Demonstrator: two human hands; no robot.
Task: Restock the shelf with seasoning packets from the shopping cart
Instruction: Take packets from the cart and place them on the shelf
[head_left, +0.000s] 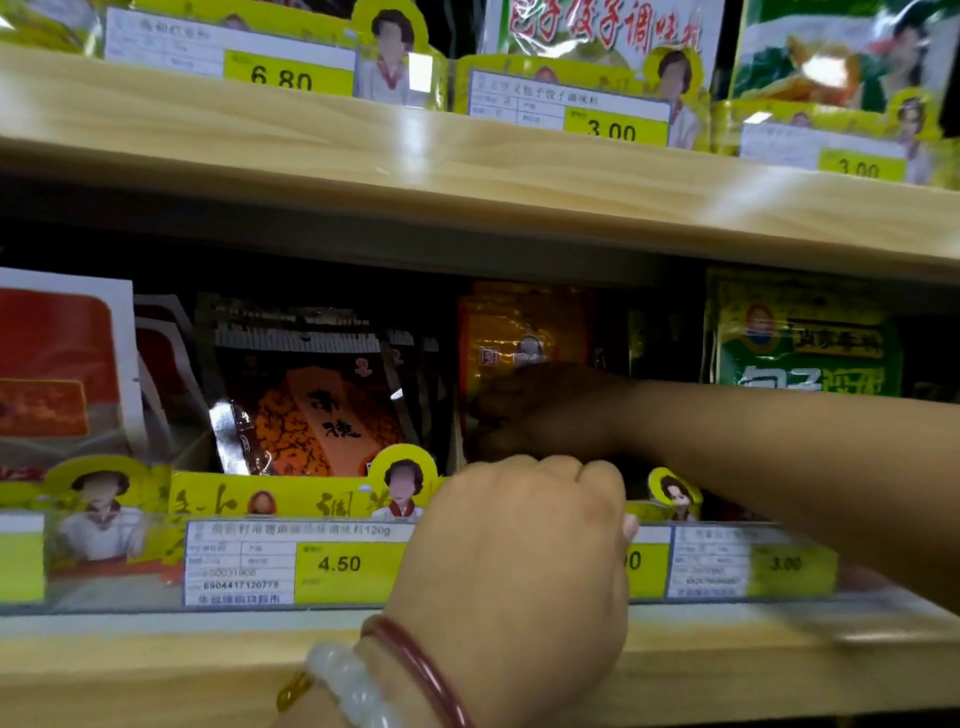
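1. Orange packet: glossy, yellow-orange, small white emblem near its top; stands upright on the shelf, just right of the dark packets with an orange panel.
2. Right hand: reaches in from the right, lies against the orange packet's lower front; in shadow, grip cannot be told.
3. Left hand: fingers curled over the price rail, below the orange packet; two bracelets at the wrist.

place: a shop aisle
shelves: pale wooden shelf stacked in tiers
price tags: yellow labels reading 4.50, 6.80, 3.00
goods: rows of seasoning packets facing out
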